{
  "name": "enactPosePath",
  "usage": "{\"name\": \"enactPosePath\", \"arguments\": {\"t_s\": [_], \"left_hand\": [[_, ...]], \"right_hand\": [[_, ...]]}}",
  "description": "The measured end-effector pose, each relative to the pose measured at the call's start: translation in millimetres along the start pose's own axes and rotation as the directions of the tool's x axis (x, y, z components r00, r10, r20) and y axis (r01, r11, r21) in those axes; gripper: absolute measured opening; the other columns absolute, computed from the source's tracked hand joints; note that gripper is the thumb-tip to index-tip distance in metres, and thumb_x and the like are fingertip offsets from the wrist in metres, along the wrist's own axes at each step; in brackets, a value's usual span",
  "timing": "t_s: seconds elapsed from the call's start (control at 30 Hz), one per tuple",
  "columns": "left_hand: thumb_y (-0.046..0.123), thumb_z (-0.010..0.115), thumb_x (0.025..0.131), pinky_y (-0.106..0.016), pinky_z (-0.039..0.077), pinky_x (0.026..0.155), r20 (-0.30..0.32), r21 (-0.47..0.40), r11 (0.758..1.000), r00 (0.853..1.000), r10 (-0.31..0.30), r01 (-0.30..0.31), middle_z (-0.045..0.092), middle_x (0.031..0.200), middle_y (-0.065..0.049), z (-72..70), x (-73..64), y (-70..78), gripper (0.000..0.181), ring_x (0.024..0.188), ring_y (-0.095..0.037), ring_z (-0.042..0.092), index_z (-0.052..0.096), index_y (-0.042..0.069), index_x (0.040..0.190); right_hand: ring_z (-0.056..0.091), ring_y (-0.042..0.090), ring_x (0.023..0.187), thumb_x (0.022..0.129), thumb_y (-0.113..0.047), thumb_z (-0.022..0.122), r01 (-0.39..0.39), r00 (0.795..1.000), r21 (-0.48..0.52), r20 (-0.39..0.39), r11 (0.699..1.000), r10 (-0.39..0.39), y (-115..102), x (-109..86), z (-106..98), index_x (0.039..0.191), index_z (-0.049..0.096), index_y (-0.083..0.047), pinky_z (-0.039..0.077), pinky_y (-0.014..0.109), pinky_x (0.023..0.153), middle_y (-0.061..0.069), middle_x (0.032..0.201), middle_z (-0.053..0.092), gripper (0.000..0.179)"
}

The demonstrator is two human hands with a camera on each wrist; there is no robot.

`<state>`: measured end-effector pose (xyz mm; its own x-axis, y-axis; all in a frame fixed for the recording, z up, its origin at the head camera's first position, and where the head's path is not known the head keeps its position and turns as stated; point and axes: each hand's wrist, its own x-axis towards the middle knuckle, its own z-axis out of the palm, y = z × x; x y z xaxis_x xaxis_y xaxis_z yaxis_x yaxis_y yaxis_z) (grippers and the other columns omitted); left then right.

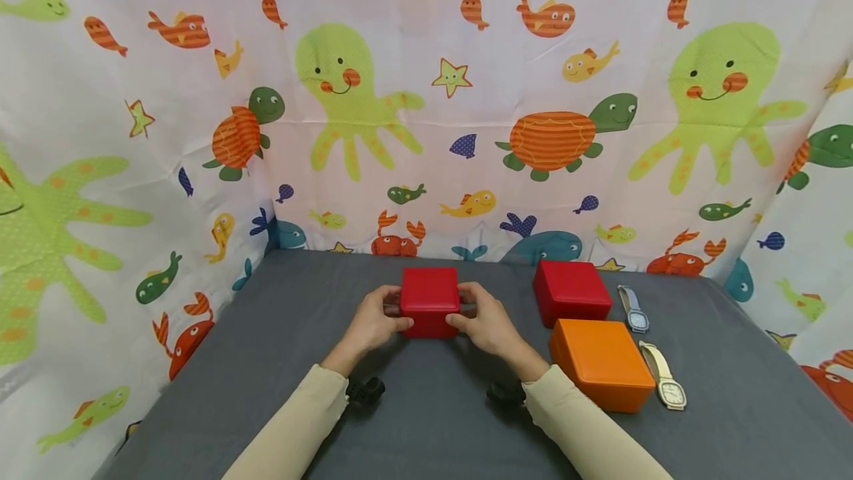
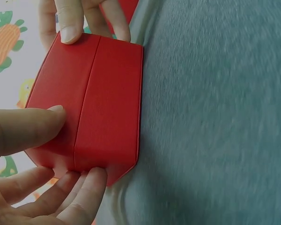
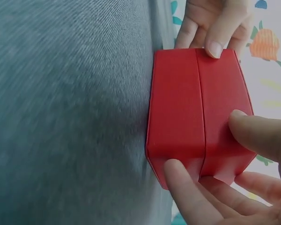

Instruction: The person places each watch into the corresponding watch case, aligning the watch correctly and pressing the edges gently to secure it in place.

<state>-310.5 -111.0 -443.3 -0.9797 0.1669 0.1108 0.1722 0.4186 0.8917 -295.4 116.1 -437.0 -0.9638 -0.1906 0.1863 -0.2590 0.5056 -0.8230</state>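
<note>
One closed red box (image 1: 429, 302), held between the left hand (image 1: 373, 323) and the right hand (image 1: 491, 323).
From my head view I find it near the middle, low at the grey cloth (image 1: 426, 421); I cannot tell whether its base touches. On the wrist views I see each hand partly closed around its own side of the box, thumb against the front face above the seam, fingers bent along the side. Off to the right I have a second red box (image 1: 573, 291) just behind an orange box (image 1: 600, 365), with a grey-blue watch (image 1: 633, 310) and a cream watch (image 1: 663, 376) lying beside them. Behind everything hangs a sea-creature curtain (image 1: 433, 132).
</note>
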Motion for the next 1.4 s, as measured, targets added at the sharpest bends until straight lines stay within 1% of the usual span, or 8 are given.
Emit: {"name": "enactPosePath", "arguments": {"t_s": [0.13, 0.3, 0.5, 0.6, 0.8, 1.07, 1.2, 1.4], "left_hand": [[0.002, 0.076, 0.078, -0.038, 0.056, 0.077, -0.028, -0.026, 1.0, 1.0, -0.014, 0.013, 0.061, 0.118, -0.013, -13.1, 3.8, -6.9, 0.057, 0.098, -0.026, 0.064, 0.053, 0.001, 0.13], [0.002, 0.077, 0.076, -0.039, 0.055, 0.079, -0.062, -0.026, 0.998, 0.996, -0.059, 0.058, 0.062, 0.119, -0.014, -34.5, 9.8, -20.5, 0.059, 0.099, -0.027, 0.064, 0.054, 0.002, 0.13], [0.005, 0.076, 0.078, -0.04, 0.054, 0.083, -0.045, -0.062, 0.991, 0.992, -0.119, 0.116, 0.056, 0.128, -0.016, -63.7, 16.4, -35.3, 0.063, 0.107, -0.031, 0.061, 0.05, 0.006, 0.135], [0.007, 0.076, 0.079, -0.041, 0.053, 0.085, -0.037, -0.056, 0.99, 0.99, -0.135, 0.133, 0.054, 0.131, -0.017, -77.2, 18.6, -41.6, 0.065, 0.111, -0.033, 0.059, 0.047, 0.008, 0.138], [0.013, 0.076, 0.08, -0.046, 0.049, 0.091, -0.039, -0.027, 0.992, 0.991, -0.127, 0.126, 0.051, 0.134, -0.02, -100.2, 25.5, -49.9, 0.068, 0.115, -0.036, 0.055, 0.044, 0.011, 0.141], [0.013, 0.076, 0.081, -0.049, 0.046, 0.095, -0.056, -0.034, 0.989, 0.988, -0.144, 0.142, 0.051, 0.135, -0.02, -119.0, 35.9, -59.3, 0.069, 0.118, -0.037, 0.052, 0.043, 0.012, 0.142], [0.013, 0.074, 0.083, -0.05, 0.045, 0.096, -0.048, -0.034, 0.988, 0.987, -0.151, 0.149, 0.048, 0.137, -0.021, -126.3, 40.2, -62.5, 0.069, 0.12, -0.038, 0.049, 0.04, 0.011, 0.143], [0.008, 0.072, 0.084, -0.051, 0.043, 0.098, -0.036, -0.052, 0.988, 0.989, -0.145, 0.143, 0.047, 0.137, -0.023, -133.6, 46.9, -61.8, 0.067, 0.122, -0.04, 0.048, 0.04, 0.009, 0.143]], "right_hand": [[0.067, 0.026, 0.088, 0.085, -0.015, 0.073, 0.001, 1.0, 0.037, 0.014, 0.999, -0.001, -7, 10.2, 11, 0.133, 0.048, -0.005, 0.057, 0.035, 0.066, 0.015, 0.119, 0.061, 0.056], [0.067, 0.026, 0.09, 0.086, -0.016, 0.072, 0.009, 0.997, 0.071, 0.072, 0.997, -0.014, -15, 26.5, 26, 0.135, 0.046, -0.004, 0.058, 0.035, 0.066, 0.017, 0.121, 0.06, 0.056], [0.067, 0.026, 0.094, 0.088, -0.017, 0.07, 0.003, 0.991, 0.122, 0.129, 0.993, -0.019, -26, 47.3, 44, 0.136, 0.045, -0.003, 0.057, 0.04, 0.072, 0.017, 0.125, 0.058, 0.057], [0.065, 0.026, 0.098, 0.088, -0.017, 0.07, -0.007, 0.989, 0.14, 0.144, 0.99, -0.014, -31, 55.7, 54, 0.136, 0.046, -0.002, 0.057, 0.04, 0.074, 0.017, 0.125, 0.058, 0.055], [0.063, 0.022, 0.1, 0.088, -0.019, 0.07, -0.028, 0.989, 0.14, 0.147, 0.99, 0.007, -39, 71.6, 70, 0.134, 0.048, -0.005, 0.057, 0.037, 0.074, 0.013, 0.123, 0.06, 0.053], [0.062, 0.02, 0.1, 0.087, -0.021, 0.072, -0.057, 0.989, 0.151, 0.146, 0.987, 0.035, -42, 96.1, 87, 0.135, 0.049, -0.007, 0.057, 0.033, 0.073, 0.01, 0.123, 0.06, 0.055], [0.062, 0.02, 0.099, 0.087, -0.021, 0.071, -0.065, 0.987, 0.158, 0.154, 0.985, 0.041, -44, 105.4, 92, 0.135, 0.048, -0.007, 0.057, 0.035, 0.074, 0.01, 0.123, 0.059, 0.056], [0.063, 0.019, 0.095, 0.088, -0.02, 0.07, -0.079, 0.984, 0.161, 0.169, 0.984, 0.051, -48, 114.9, 96, 0.138, 0.046, -0.006, 0.056, 0.04, 0.077, 0.013, 0.125, 0.057, 0.057]]}}
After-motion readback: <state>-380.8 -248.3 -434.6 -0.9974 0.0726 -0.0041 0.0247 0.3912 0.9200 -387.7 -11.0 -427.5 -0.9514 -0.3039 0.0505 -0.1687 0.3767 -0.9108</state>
